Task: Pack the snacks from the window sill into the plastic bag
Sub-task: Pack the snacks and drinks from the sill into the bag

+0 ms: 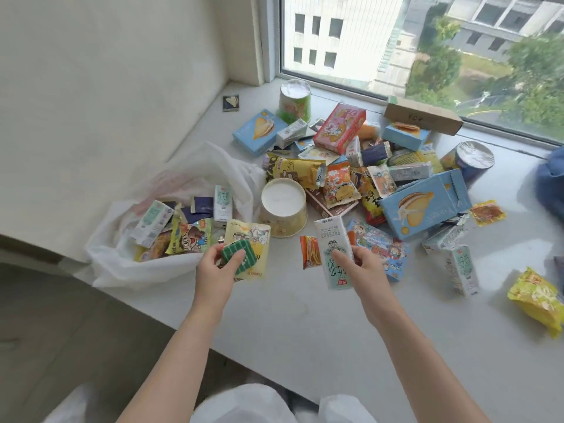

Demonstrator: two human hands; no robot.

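Both hands gripping. Left hand (218, 264) pinches small green striped packet (238, 256) and pale yellow sachet (251, 248), thumb over green packet — held just right of white plastic bag (122, 261). Right hand (361, 261) holds milk carton (334, 251), thumb across its front, fingers curled behind. Bag lies open on window sill (305, 315), left of snack pile, already containing cartons and packets. Cream paper tub (283, 207) sits just right of bag; blue biscuit box (424, 203) further right.
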